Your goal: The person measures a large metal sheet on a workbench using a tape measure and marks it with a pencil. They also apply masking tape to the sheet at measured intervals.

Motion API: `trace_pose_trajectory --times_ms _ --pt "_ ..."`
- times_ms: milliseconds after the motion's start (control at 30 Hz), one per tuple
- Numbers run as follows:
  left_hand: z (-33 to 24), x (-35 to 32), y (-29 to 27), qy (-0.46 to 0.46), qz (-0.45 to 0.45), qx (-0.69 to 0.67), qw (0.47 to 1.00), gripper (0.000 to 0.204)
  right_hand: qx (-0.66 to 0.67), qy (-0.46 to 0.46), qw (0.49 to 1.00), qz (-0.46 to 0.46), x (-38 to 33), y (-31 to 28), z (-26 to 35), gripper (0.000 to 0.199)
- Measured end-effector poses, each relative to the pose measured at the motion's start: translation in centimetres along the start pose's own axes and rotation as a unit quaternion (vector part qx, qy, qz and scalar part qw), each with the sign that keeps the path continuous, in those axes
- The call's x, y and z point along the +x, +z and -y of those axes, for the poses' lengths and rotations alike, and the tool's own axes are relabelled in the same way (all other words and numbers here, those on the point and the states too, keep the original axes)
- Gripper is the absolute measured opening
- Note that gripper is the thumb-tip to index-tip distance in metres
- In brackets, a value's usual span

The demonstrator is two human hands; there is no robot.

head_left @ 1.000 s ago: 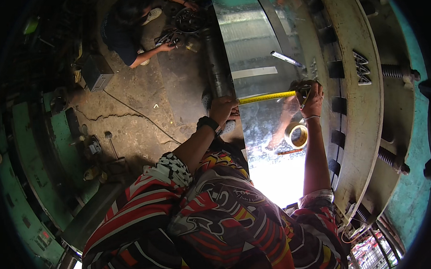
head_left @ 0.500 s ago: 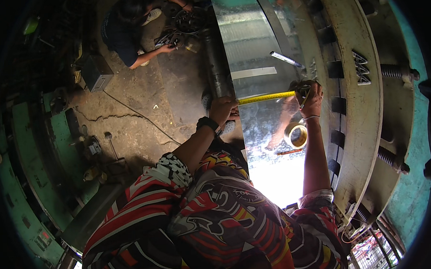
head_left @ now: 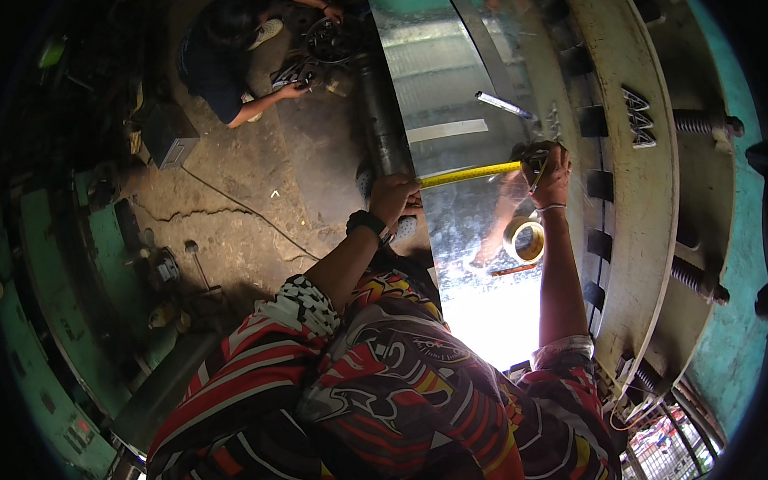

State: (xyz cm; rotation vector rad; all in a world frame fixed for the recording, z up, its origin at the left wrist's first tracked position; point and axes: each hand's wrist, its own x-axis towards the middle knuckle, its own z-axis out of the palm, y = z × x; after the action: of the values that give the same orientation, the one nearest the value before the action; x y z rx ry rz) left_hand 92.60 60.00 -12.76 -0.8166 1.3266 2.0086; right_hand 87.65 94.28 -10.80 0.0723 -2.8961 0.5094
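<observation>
While both hands stretch a yellow tape measure across the shiny sheet, a tape roll lies near.

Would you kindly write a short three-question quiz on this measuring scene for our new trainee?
1. True or false: the yellow tape measure is stretched across the shiny metal sheet.
2. What lies on the sheet just below the right hand? A) a roll of tape B) a hammer C) a glove
3. What does the left hand wear at the wrist?

Key: 1 true. 2 A, the roll of tape. 3 a dark wristwatch.
</observation>
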Motion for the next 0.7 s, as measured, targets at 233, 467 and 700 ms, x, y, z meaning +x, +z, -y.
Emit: trace_pose_trajectory --times_ms 233,467,700 --pt "-0.3 -0.1 -0.3 -0.008 0.018 -0.008 1.0 0.032 0.016 0.034 0.999 -0.011 -0.2 0.5 -0.2 0.054" --pt "-0.3 -1.4 -0.9 -0.001 0.009 -0.069 0.998 0.025 -0.009 0.005 1.0 0.002 0.1 -0.1 1.1 0.042" --pt "-0.3 -1.1 -0.9 0.003 0.012 -0.057 0.998 0.021 0.023 0.042 0.999 -0.006 0.1 0.5 0.5 0.053"
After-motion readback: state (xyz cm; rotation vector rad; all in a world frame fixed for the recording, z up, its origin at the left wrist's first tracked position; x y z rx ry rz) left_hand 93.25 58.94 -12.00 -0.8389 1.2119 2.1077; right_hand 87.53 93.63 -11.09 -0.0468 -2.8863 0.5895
